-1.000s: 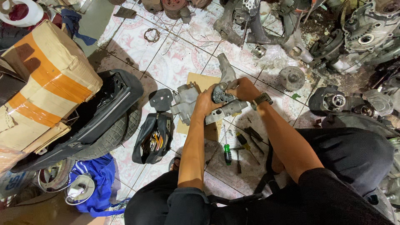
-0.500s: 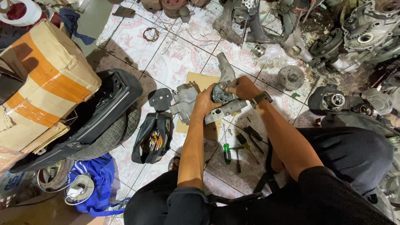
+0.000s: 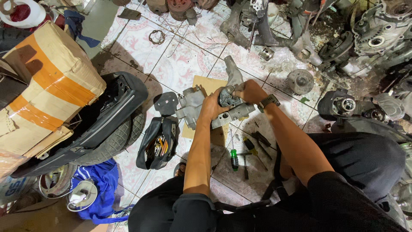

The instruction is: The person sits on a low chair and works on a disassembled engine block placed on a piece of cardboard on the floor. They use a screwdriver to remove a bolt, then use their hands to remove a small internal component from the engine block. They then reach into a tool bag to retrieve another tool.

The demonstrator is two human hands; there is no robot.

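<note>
Barely shifted since a second ago, left hand (image 3: 213,104) and right hand (image 3: 250,91) both clamped on grey engine casing (image 3: 223,107) over cardboard sheet (image 3: 205,86), mid-disassembly apparently, calling next for green-handled screwdriver (image 3: 234,158) below wrists.

Grey metal engine casing (image 3: 223,109), held above cardboard sheet, long neck pointing away

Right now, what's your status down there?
Both hands, left hand and right hand, grip grey engine casing. Screwdrivers on floor nearby. Nothing blocking.
</note>
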